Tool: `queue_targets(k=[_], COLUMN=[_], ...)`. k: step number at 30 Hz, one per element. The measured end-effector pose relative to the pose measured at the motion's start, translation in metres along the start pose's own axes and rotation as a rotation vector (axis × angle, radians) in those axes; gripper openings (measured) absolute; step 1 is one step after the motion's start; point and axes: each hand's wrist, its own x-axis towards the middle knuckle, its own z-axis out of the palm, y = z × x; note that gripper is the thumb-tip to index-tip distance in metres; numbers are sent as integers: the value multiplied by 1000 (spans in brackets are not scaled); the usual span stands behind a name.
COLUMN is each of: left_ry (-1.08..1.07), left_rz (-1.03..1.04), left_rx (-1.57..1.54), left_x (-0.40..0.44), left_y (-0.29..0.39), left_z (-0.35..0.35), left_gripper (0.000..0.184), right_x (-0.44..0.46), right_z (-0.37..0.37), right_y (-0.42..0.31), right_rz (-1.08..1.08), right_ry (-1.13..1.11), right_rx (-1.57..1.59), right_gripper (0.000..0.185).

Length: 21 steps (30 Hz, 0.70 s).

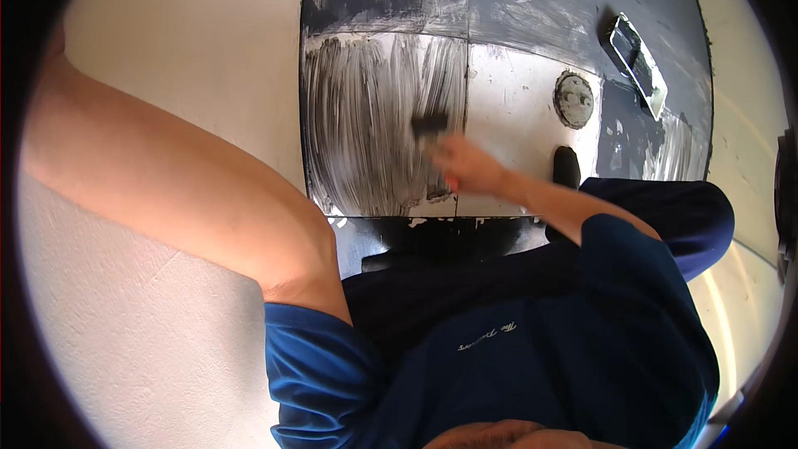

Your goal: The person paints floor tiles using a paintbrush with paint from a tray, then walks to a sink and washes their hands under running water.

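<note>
My right hand (467,165) is closed around the handle of a paintbrush (430,123), slightly smeared by motion. Its dark bristles touch a white floor tile (366,116) streaked with thin dark paint. Beside that tile, to the right, lies a mostly bare white tile (507,91). My left arm (183,158) stretches out to the upper left against the pale wall; the hand itself is outside the visible picture.
A paint-smeared tray (640,66) rests on the dark coated floor (532,0) at the upper right. A round drain cover (573,100) sits in the white tile, near my dark shoe (566,168). Pale walls (208,25) border the floor on both sides.
</note>
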Motion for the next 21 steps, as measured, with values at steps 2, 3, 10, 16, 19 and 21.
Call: queue_targets(k=[2,3,10,16,19,21], left_ry=[10,19,27,19,14,14], left_rz=[34,58,102,129,140,146], left_rx=[16,21,72,92,95,102], left_x=[-11,-17,-56,-66,-65,-63], left_y=[9,16,40,48,49,51], left_z=[0,1,-1,-6,-8,-10], left_gripper=[42,43,44,45,46,47], right_x=[-35,-47,-3,88,90,81], right_z=[18,20,-39,-97,-30,1], right_y=[-58,-74,-5,75,61,3], right_rz=[3,11,500,309,269,32], right_ry=[-153,-228,-134,448,325,386], right_rx=[297,471,581,-158,-150,-67], right_gripper=[61,56,13,22,40,50])
